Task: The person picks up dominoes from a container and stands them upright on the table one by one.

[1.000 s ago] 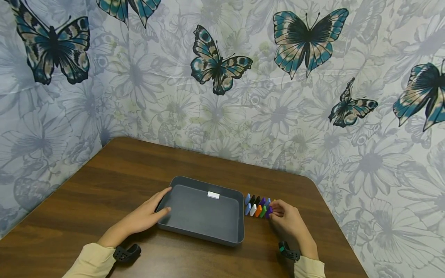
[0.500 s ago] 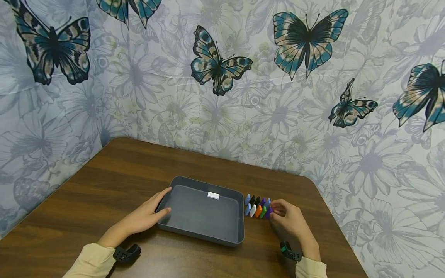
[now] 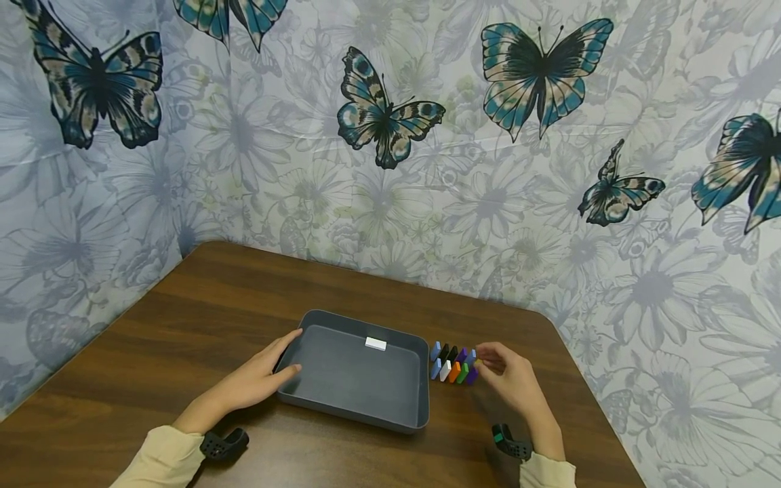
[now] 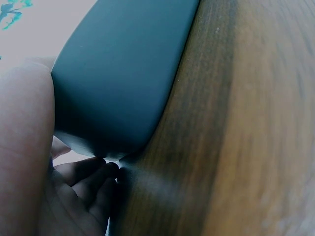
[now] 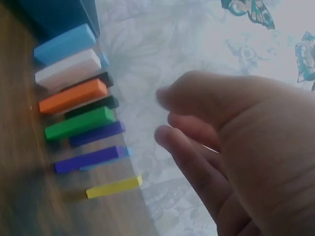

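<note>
A dark grey tray (image 3: 350, 386) lies on the table with one white block (image 3: 375, 343) at its far side. My left hand (image 3: 256, 373) holds the tray's left end, thumb over the rim and other fingers against the outer wall. To the tray's right, small coloured blocks stand on edge in two rows. A yellow block (image 5: 114, 187) stands at the right end of the back row, past a purple block (image 5: 88, 159). My right hand (image 3: 511, 383) hovers close by the yellow block, thumb and fingers apart with nothing between them.
The near row also has light blue, white, orange (image 3: 454, 371) and green (image 3: 462, 373) blocks. Light blue, black (image 3: 453, 352) and purple ones stand behind. The brown wooden table (image 3: 256, 291) meets a butterfly-print cloth (image 3: 390, 203) at the back.
My right hand's fingertips have lifted slightly and spread, letting go of the yellow block at the row's end. The left hand and the tray stay where they were.
</note>
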`<state>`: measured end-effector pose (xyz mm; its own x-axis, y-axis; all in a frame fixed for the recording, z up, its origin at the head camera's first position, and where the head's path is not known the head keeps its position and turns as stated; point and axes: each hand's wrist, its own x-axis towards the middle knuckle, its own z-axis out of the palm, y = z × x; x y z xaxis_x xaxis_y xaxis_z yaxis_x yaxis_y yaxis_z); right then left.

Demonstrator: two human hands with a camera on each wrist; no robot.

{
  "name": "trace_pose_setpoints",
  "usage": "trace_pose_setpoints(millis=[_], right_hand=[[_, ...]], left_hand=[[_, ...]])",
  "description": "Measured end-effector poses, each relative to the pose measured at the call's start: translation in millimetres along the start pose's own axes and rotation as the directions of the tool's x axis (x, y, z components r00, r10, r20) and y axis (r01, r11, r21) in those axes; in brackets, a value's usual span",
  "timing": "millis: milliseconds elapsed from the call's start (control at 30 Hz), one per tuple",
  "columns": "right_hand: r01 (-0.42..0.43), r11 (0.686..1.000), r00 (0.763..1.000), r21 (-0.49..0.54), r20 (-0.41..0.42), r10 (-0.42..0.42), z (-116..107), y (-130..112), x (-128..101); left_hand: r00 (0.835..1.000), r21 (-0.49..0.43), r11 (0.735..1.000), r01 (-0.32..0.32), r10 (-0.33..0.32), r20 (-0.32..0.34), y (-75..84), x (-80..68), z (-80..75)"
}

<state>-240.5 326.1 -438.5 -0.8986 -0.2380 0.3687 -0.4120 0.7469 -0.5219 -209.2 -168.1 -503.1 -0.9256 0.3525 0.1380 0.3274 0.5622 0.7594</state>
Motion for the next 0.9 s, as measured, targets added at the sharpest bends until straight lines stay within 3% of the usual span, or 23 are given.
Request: trace_pose_setpoints(millis=[300,900], right_hand=[[0.023,1.000,0.998,0.000,-0.060,-0.023,-2,-18,6],[0.174,0.983,0.984,0.064,0.038,-0.176,26,-65,31]], left_hand=[[1.000,-0.004,1.000,0.008,-0.008,-0.001,1.6,-0.6,0.5],[1.000,-0.004,1.000,0.010,-0.010,-0.016,5.3,-4.5,1.8]])
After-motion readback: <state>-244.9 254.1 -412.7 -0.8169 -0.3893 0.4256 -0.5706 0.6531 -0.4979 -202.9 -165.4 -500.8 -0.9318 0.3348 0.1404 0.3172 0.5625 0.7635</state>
